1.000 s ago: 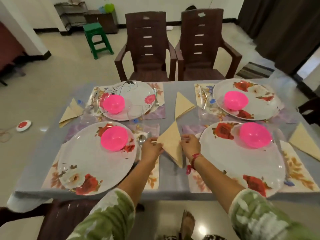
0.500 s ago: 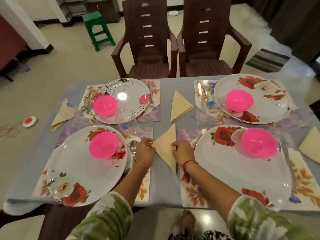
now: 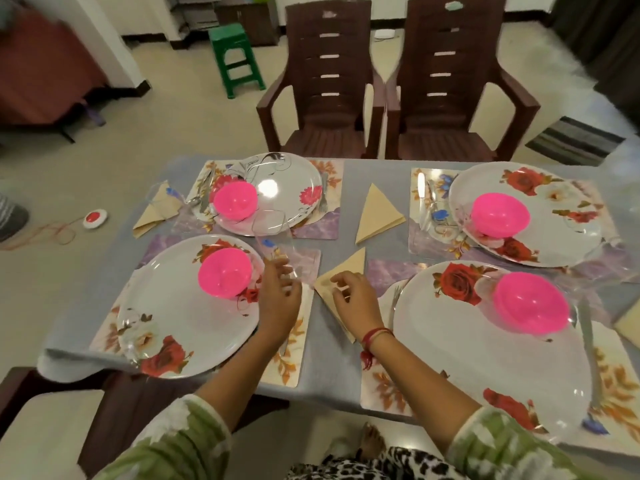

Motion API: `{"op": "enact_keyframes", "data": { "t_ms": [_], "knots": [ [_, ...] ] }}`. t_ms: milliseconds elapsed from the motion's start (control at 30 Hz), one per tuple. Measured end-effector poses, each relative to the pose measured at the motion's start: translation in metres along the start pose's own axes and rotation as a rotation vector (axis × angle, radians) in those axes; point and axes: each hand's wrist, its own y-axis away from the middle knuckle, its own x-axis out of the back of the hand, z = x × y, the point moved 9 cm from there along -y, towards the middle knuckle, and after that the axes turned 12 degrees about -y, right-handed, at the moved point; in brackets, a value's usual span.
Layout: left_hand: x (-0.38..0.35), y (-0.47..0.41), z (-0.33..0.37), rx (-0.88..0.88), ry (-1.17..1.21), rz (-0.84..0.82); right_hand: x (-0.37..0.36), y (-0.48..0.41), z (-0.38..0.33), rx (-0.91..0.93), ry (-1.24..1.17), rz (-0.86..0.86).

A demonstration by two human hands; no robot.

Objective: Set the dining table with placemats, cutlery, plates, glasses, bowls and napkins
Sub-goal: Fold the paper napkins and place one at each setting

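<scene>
item: folded napkin (image 3: 348,266), tan triangle, flat on the grey table (image 3: 329,372) between the two near placemats.
change: left hand (image 3: 278,301) has come off it and now sits over the near-left placemat (image 3: 298,327), fingers loose, holding nothing, tips by a clear glass (image 3: 272,226).
right hand (image 3: 353,301) stays over the napkin, fingers half curled; grip or mere touch, cannot tell.
reading: napkin looks placed, fourth setting likely finished.

Home interior: dining table (image 3: 375,169), 2 brown plastic chairs (image 3: 329,98), green stool (image 3: 235,60), tiled floor (image 3: 104,161).
</scene>
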Motion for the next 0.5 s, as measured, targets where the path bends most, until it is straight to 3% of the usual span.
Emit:
{"op": "enact_keyframes", "data": {
  "t_ms": [200, 500],
  "knots": [
    [0.084, 0.009, -0.027, 0.012, -0.106, 0.213, -0.041, 0.016, 0.005, -0.090, -0.032, -0.099],
    [0.192, -0.031, -0.117, 0.091, -0.274, 0.291, -0.078, 0.015, 0.017, -0.241, 0.192, -0.043]
  ]
}}
